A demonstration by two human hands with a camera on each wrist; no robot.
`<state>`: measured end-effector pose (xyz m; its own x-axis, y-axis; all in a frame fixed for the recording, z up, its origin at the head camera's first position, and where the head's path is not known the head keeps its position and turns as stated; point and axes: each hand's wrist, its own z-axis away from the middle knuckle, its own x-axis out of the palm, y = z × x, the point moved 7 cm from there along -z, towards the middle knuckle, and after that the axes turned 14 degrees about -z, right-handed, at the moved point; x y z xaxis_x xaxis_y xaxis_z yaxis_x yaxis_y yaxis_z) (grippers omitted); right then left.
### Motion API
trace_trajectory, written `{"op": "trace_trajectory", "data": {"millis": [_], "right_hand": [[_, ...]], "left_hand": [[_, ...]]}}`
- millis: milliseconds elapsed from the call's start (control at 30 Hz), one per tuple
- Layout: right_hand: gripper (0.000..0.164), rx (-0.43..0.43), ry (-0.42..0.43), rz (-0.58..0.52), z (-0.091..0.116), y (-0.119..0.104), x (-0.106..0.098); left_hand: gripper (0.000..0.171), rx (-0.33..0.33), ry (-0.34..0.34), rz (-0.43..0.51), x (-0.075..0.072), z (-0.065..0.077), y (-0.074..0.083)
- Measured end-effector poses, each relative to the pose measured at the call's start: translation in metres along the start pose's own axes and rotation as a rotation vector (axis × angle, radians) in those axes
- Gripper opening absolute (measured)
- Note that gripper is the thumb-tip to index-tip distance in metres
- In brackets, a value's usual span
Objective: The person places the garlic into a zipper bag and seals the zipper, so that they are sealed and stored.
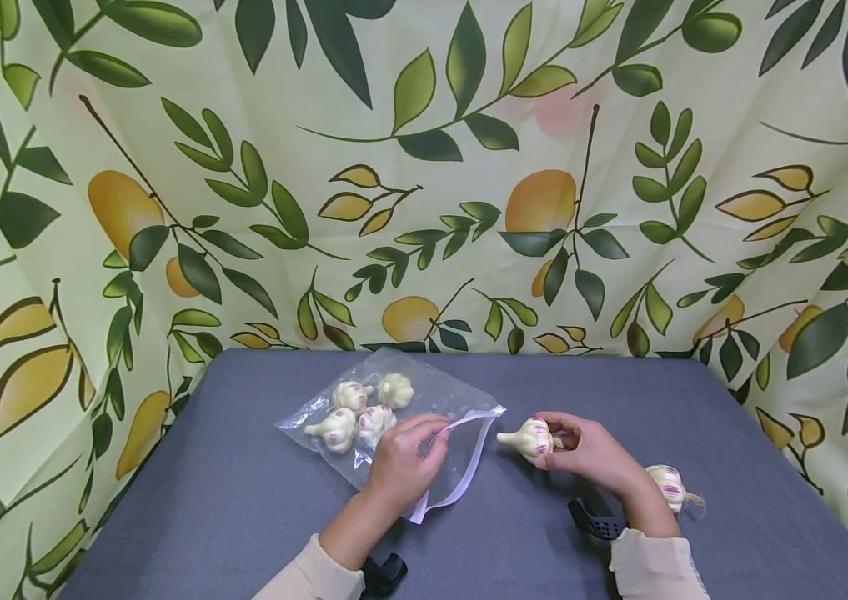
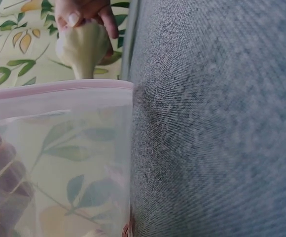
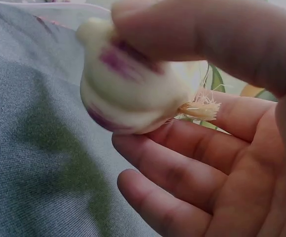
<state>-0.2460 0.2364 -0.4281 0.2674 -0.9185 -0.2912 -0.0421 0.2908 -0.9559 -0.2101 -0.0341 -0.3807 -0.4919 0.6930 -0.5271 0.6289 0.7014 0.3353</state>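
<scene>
A clear zip bag [image 1: 434, 472] with a pale purple zip edge lies at the middle of the table, its mouth facing right and held apart. Several garlic bulbs [image 1: 333, 430] rest inside its far left part. My left hand [image 1: 404, 458] pinches the upper layer of the bag near the mouth. Just right of the mouth, my right hand [image 1: 581, 450] holds a white garlic bulb [image 1: 529, 439] with purple streaks between thumb and fingers. Its stem points left at the bag, while the roots [image 3: 202, 109] face the palm. In the left wrist view the held bulb [image 2: 84, 47] appears beyond the zip edge.
Another garlic bulb [image 1: 668, 487] lies on the grey-blue table [image 1: 243, 517], right of my right forearm. A leaf-and-fruit patterned cloth [image 1: 461, 183] hangs behind the table and along its sides. Black straps [image 1: 596, 521] sit at both wrists.
</scene>
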Motion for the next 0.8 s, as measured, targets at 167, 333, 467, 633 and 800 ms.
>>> {"op": "trace_trajectory", "data": {"millis": [167,333,467,633,800], "right_hand": [[0.067,-0.007,-0.030,-0.029,0.000,-0.003,0.002],[0.065,0.008,-0.073,-0.004,0.000,-0.005,0.008],[0.063,0.005,-0.122,-0.007,0.000,-0.010,0.017],[0.063,-0.034,-0.205,-0.046,0.002,-0.020,0.032],[0.060,-0.054,-0.310,-0.121,0.002,-0.029,0.057]], "left_hand": [[0.012,-0.004,-0.003,-0.001,0.000,0.000,0.000],[0.012,-0.005,-0.006,0.002,0.000,-0.001,0.001],[0.012,-0.003,-0.009,0.003,0.000,-0.002,0.001],[0.012,0.001,-0.007,-0.004,0.001,-0.001,0.001],[0.011,0.003,-0.009,-0.007,0.001,0.000,0.002]]}}
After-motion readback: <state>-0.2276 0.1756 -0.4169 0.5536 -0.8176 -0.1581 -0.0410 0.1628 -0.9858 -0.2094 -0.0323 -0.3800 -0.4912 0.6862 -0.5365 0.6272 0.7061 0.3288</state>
